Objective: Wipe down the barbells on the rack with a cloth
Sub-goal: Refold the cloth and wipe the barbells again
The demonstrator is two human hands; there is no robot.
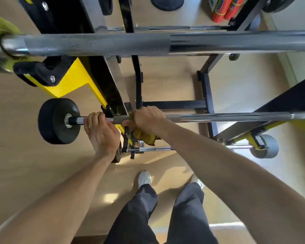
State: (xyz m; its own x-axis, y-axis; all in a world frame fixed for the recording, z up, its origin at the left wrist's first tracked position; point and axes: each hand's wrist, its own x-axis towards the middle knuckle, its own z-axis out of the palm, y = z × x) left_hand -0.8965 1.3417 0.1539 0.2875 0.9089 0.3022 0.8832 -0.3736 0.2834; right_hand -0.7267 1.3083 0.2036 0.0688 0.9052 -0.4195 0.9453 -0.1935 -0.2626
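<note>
While both bare arms reach forward and down, the left hand (100, 131) curls its fingers over the thin steel barbell (218, 117) just inside its black round end weight (57, 120). Beside it, the right hand (146, 118) clenches a mustard-yellow cloth (144, 136) around the knurled shaft, knuckles up, the cloth's tail hanging below. That barbell lies across the black-and-yellow rack (74, 76), under a thicker knurled chrome bar (148, 44).

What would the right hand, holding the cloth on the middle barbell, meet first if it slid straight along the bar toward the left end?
Probably the rack upright, which crosses the bar just left of the right hand; depth is unclear. Beyond it sits the left hand.
</note>
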